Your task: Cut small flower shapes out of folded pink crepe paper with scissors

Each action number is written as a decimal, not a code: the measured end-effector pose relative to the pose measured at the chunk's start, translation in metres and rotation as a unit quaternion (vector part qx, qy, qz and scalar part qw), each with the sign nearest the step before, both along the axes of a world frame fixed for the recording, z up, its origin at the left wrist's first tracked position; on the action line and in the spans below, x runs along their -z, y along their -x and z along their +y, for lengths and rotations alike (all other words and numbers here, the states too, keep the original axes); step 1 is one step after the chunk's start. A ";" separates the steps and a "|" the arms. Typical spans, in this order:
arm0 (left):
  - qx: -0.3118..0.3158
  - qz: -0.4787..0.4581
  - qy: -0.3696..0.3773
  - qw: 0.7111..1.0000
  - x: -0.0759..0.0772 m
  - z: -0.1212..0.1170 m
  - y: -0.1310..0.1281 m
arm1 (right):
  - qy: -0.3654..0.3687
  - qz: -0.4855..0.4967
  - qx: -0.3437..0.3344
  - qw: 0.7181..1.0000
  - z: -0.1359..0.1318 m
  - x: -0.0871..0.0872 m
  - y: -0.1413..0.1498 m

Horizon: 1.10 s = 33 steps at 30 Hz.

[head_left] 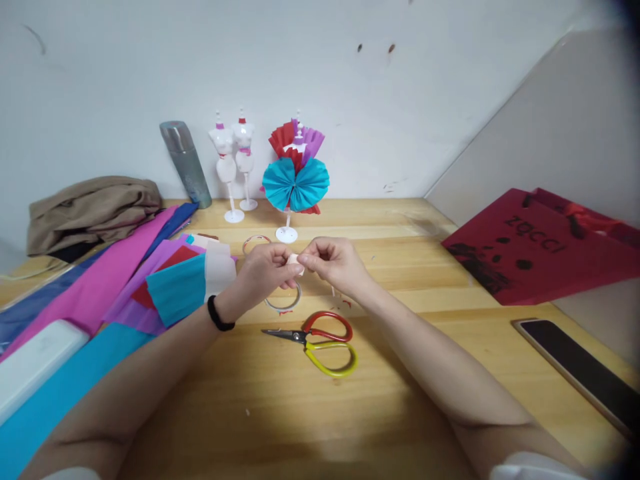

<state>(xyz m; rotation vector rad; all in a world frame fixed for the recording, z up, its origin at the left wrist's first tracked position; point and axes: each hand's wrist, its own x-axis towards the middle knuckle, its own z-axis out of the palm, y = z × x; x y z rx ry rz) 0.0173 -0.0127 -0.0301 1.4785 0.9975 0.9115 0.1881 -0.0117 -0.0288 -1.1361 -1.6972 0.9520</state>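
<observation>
Bare wooden tabletop (pixel 417 263) gives a sideways way to the right of the fingers of the right hand (pixel 340 263), up to the red ZQCCI paper bag (pixel 543 250) and the smartphone (pixel 575 370) lying nearer the body. Beyond the fingers, the paper-dressed mannequin (pixel 296 183) blocks straight ahead and two white mannequins (pixel 227 168) the far left, while sheets of coloured paper (pixel 177 283) crowd the left hand (pixel 267 270). Just nearer the body than the fingers, a tape roll (pixel 283 310) and scissors (pixel 302 337) obstruct, with open wood past them between the forearms.
</observation>
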 end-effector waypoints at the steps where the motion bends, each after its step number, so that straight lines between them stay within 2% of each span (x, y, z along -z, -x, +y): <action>1: -0.002 0.001 -0.007 1.000 0.000 -0.001 0.000 | 0.000 0.000 -0.003 1.000 0.001 0.000 0.000; 7: -0.011 -0.032 0.008 0.999 -0.007 -0.005 -0.004 | 0.009 0.019 0.007 1.000 0.003 -0.003 -0.002; 11: 0.008 -0.050 0.009 0.999 -0.012 -0.005 -0.001 | 0.035 0.051 -0.010 0.998 0.000 -0.010 -0.003; 15: 0.017 -0.074 0.008 0.997 -0.010 -0.006 0.001 | 0.045 0.078 -0.047 0.995 -0.003 -0.011 -0.001; 19: 0.023 -0.099 0.025 0.994 -0.010 -0.011 -0.002 | 0.035 0.070 -0.053 0.996 -0.004 -0.014 0.000; 22: 0.026 -0.096 0.006 0.995 -0.016 -0.016 -0.001 | 0.018 0.057 -0.066 0.996 -0.007 -0.022 -0.004; 24: 0.006 -0.072 -0.007 0.997 -0.017 -0.019 0.003 | 0.022 0.000 -0.126 0.992 -0.010 -0.026 -0.010; 26: -0.012 -0.069 0.009 0.998 -0.014 -0.021 0.008 | 0.048 -0.113 -0.227 0.966 -0.017 -0.025 -0.015; 27: -0.022 -0.080 0.027 0.996 -0.012 -0.023 0.011 | 0.066 -0.186 -0.272 0.942 -0.022 -0.023 -0.017; 29: -0.049 -0.088 0.063 0.993 -0.006 -0.026 0.015 | 0.069 -0.319 -0.317 0.891 -0.035 -0.014 -0.019; 31: -0.065 -0.108 0.091 0.988 -0.001 -0.029 0.018 | 0.004 -0.404 -0.324 0.855 -0.048 -0.002 -0.020; 33: -0.071 -0.133 0.111 0.982 0.002 -0.033 0.018 | -0.046 -0.446 -0.297 0.843 -0.060 0.009 -0.020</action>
